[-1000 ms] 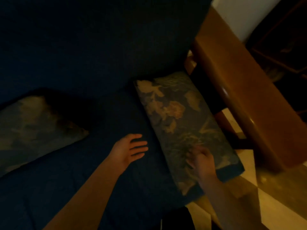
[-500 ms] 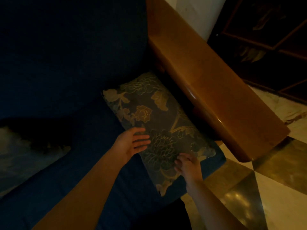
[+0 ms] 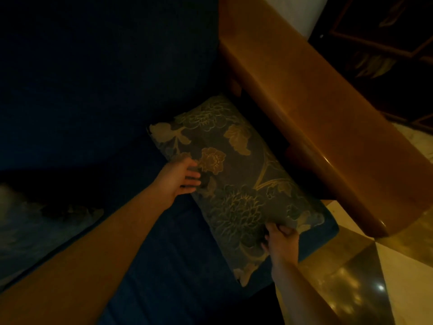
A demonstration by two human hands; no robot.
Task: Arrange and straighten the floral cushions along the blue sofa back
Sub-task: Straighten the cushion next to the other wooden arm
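A floral cushion [image 3: 236, 174] lies flat on the blue sofa seat [image 3: 164, 266], next to the wooden armrest, its far end against the dark blue sofa back [image 3: 105, 73]. My left hand [image 3: 181, 175] rests on its left edge, fingers spread over the fabric. My right hand [image 3: 281, 239] pinches the cushion's near edge, fingers curled into the cloth. A second floral cushion [image 3: 39, 228] lies at the far left of the seat, dim and partly out of frame.
The broad wooden armrest [image 3: 316, 118] runs along the sofa's right side. Shiny tiled floor [image 3: 365, 285] lies at the lower right. Dark wooden furniture [image 3: 384, 43] stands at the upper right, beside a white wall strip.
My left hand has moved from the seat onto the cushion's left edge. My right hand keeps its pinch on the near edge. The view has shifted right.
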